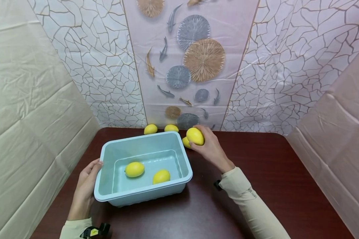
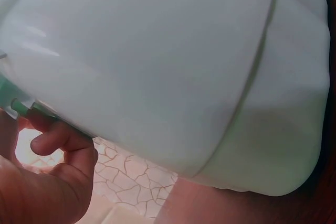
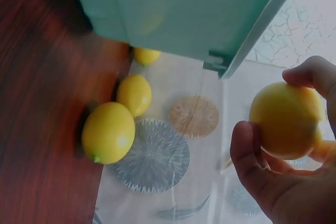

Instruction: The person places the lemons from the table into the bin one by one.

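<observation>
A pale blue-green plastic basin [image 1: 146,195] stands on the dark table, with one lemon [image 1: 134,169] and another lemon [image 1: 161,176] lying on its floor. My left hand [image 1: 87,181] grips the basin's left rim, its fingers curled under the lip in the left wrist view. Just off the basin's right back corner, my right hand [image 1: 210,146] holds a lemon [image 3: 286,120] between thumb and fingers, raised above the table. Below that hand sits a further lemon [image 3: 108,132], partly covered in the head view.
Behind the basin, a lemon [image 1: 151,129] and a second lemon [image 1: 171,128] lie along the table's back edge. The dark red-brown table [image 1: 266,179] extends to the right. A patterned cloth backdrop [image 1: 107,66] rises behind, with beige cloth walls [image 1: 21,119] at both sides.
</observation>
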A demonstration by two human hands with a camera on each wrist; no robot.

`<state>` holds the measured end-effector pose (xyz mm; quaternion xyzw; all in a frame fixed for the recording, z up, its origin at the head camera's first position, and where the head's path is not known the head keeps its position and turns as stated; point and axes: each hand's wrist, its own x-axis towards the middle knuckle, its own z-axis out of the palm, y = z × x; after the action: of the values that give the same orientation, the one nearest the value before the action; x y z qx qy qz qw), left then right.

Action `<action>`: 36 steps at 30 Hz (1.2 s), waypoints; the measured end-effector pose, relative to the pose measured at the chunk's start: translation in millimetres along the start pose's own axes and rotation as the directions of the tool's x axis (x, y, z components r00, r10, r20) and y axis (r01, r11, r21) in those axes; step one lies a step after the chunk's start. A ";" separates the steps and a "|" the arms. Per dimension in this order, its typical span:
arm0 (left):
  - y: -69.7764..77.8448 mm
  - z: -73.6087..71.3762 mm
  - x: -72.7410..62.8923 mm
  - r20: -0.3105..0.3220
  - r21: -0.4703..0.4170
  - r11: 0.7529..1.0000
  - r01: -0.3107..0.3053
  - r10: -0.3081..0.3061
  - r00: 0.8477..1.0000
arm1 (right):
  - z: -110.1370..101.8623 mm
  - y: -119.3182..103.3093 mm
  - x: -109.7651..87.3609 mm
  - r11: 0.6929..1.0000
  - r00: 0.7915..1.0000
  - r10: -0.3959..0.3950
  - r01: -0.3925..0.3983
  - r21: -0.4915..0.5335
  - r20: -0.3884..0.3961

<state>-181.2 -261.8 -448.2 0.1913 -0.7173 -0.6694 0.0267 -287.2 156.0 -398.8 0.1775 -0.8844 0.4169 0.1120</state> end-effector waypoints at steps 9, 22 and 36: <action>-1.2 1.0 -0.7 -0.006 0.018 1.000 0.022 -0.022 1.000 | 6.7 -13.4 -0.6 0.998 1.000 -0.025 0.026 0.050 -0.010; -0.7 1.5 -2.8 -0.007 0.037 0.999 0.038 -0.038 0.999 | 16.0 -25.1 -1.7 0.996 0.997 -0.078 0.079 0.051 -0.020; 0.4 1.1 -4.8 0.000 0.037 0.998 0.041 -0.041 0.999 | 26.3 -39.5 -3.3 0.988 0.995 -0.095 0.091 0.123 0.023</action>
<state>-177.2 -259.2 -446.8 0.2062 -0.7256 -0.6565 0.0095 -269.3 113.0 -389.0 0.2309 -0.8496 0.4619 0.1076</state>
